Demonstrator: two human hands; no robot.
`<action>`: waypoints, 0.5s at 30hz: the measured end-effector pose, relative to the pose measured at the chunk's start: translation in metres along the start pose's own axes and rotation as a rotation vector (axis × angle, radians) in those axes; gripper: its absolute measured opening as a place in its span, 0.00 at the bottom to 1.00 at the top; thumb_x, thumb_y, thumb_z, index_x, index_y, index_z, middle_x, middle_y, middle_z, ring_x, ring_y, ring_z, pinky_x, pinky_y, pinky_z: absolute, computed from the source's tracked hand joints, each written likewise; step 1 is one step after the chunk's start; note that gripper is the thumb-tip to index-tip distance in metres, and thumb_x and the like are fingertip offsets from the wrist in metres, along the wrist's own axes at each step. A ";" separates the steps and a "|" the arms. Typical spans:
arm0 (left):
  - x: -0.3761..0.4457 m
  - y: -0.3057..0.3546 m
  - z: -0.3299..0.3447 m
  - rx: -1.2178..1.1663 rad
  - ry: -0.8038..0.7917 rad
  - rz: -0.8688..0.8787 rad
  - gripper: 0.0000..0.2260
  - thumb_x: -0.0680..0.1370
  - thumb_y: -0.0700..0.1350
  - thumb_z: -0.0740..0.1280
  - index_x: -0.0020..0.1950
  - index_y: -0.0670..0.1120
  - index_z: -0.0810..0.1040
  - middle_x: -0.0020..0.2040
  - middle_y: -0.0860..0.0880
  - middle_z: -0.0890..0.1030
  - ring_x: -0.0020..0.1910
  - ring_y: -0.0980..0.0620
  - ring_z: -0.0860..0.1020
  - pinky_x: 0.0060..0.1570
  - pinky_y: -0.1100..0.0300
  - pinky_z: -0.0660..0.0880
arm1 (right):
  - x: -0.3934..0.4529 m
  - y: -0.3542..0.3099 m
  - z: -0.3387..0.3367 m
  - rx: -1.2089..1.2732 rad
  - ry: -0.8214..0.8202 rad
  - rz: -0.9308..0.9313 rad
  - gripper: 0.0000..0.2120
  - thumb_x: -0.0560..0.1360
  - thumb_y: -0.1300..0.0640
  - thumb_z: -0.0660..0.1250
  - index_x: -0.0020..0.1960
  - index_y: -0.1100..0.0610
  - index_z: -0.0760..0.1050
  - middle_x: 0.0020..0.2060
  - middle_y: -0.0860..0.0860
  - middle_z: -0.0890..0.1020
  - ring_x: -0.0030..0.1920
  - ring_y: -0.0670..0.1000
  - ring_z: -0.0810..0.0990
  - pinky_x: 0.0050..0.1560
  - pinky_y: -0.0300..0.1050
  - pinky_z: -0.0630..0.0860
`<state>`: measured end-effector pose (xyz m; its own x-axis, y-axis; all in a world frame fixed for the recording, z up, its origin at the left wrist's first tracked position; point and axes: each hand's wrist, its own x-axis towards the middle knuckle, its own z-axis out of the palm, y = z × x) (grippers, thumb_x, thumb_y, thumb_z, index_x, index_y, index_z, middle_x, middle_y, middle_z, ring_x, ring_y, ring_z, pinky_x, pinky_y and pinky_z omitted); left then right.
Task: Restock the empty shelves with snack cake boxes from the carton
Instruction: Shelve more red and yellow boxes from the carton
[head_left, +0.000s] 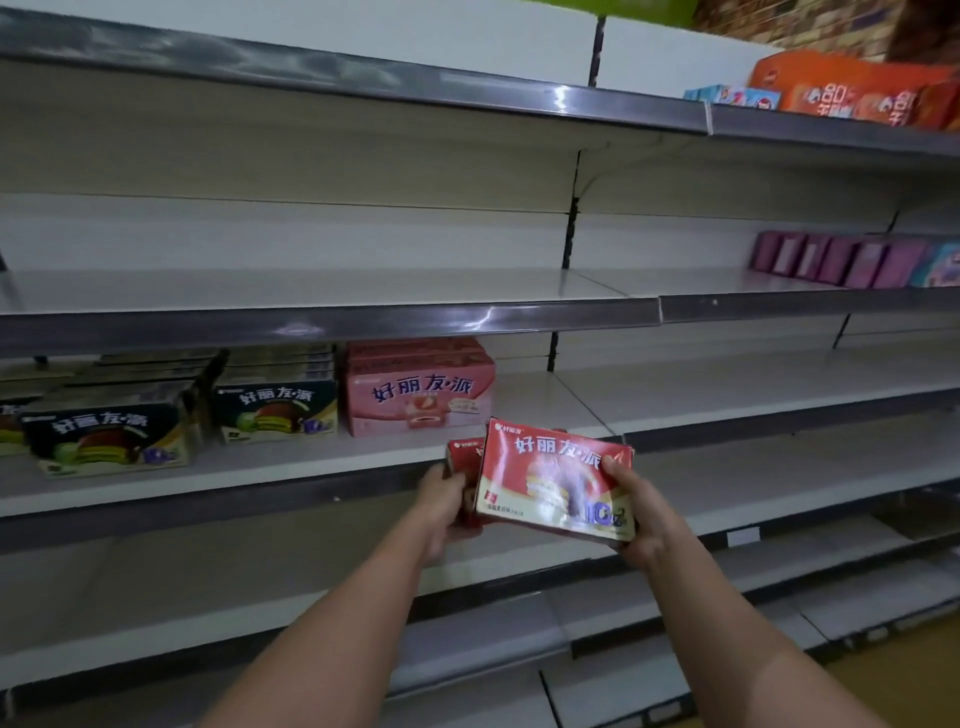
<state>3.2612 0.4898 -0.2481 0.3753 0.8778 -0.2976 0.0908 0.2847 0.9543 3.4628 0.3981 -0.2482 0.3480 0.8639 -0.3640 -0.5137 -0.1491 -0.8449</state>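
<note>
I hold red snack cake boxes in front of a white store shelf (519, 410). My right hand (647, 512) grips the front red box (545, 473) at its right edge. A second red box (462, 457) sits partly hidden behind it, gripped by my left hand (441, 501). Both boxes hover just before the shelf's front edge, right of a stack of pink boxes (418, 387). Dark boxes (275, 402) and more dark boxes (109, 426) stand further left on the same shelf. The carton is out of view.
The shelf above (311, 291) is bare on the left and carries purple boxes (831, 260) at the right. Orange boxes (852, 91) stand on the top shelf at the right. Lower shelves (519, 613) run beneath my arms.
</note>
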 end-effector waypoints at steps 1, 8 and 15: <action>0.006 0.003 0.011 -0.048 0.053 0.011 0.11 0.82 0.44 0.58 0.63 0.42 0.72 0.49 0.42 0.83 0.41 0.46 0.80 0.36 0.56 0.77 | 0.010 -0.010 -0.010 0.006 0.019 -0.006 0.15 0.73 0.49 0.68 0.47 0.62 0.78 0.35 0.58 0.85 0.30 0.56 0.83 0.33 0.50 0.82; 0.049 0.009 0.077 -0.253 0.372 0.064 0.14 0.82 0.44 0.59 0.68 0.46 0.66 0.53 0.44 0.78 0.46 0.45 0.78 0.38 0.52 0.77 | 0.072 -0.058 -0.078 0.221 0.108 0.014 0.18 0.79 0.47 0.59 0.56 0.62 0.73 0.35 0.60 0.84 0.31 0.58 0.83 0.31 0.54 0.80; 0.080 -0.003 0.121 -0.287 0.470 0.050 0.14 0.82 0.45 0.59 0.68 0.46 0.67 0.57 0.43 0.78 0.50 0.45 0.78 0.44 0.50 0.76 | 0.111 -0.083 -0.117 0.471 0.307 -0.060 0.15 0.78 0.52 0.57 0.60 0.60 0.71 0.49 0.58 0.81 0.44 0.58 0.82 0.56 0.57 0.77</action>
<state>3.4024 0.5127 -0.2721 -0.0850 0.9517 -0.2950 -0.1962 0.2742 0.9414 3.6358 0.4508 -0.2640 0.5634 0.6742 -0.4776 -0.7561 0.1876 -0.6270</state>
